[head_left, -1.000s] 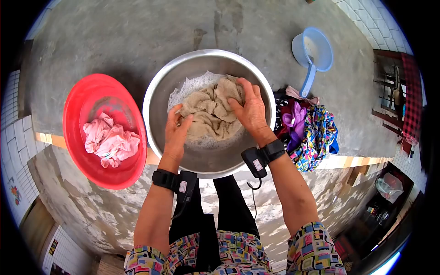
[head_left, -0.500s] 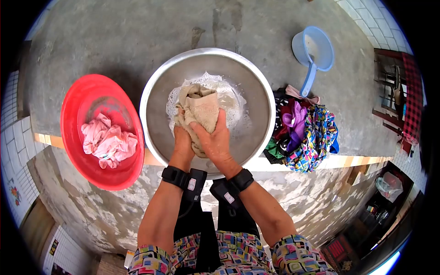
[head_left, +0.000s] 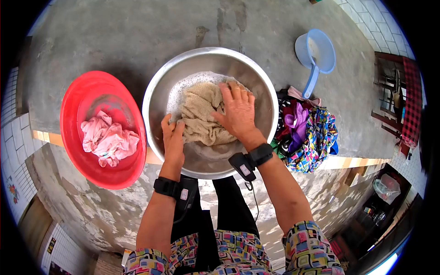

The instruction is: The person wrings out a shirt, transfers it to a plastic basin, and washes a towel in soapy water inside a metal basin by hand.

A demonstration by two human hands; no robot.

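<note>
A beige towel-like cloth [head_left: 201,107] lies bunched in a large metal basin [head_left: 158,98], with sudsy water around it. On the cloth's right side rests my right hand [head_left: 238,110], its fingers spread and pressing on the fabric. My left hand [head_left: 173,140] is at the basin's left front, fingers apart, with its fingertips at the cloth's left edge. Neither hand is wrapped around the cloth. Some of the cloth's right side is hidden under my right hand.
Left of the basin stands a red plastic tub [head_left: 73,119] holding a pink garment [head_left: 110,140]. To the right is a pile of colourful clothes [head_left: 316,137], with a blue dipper [head_left: 327,52] behind it. The concrete ledge's front edge [head_left: 362,162] runs beneath these.
The cloth, held up and gathered between both hands before, now lies lower and spread out in the basin. My hands have moved apart, the right one to the right, and opened.
</note>
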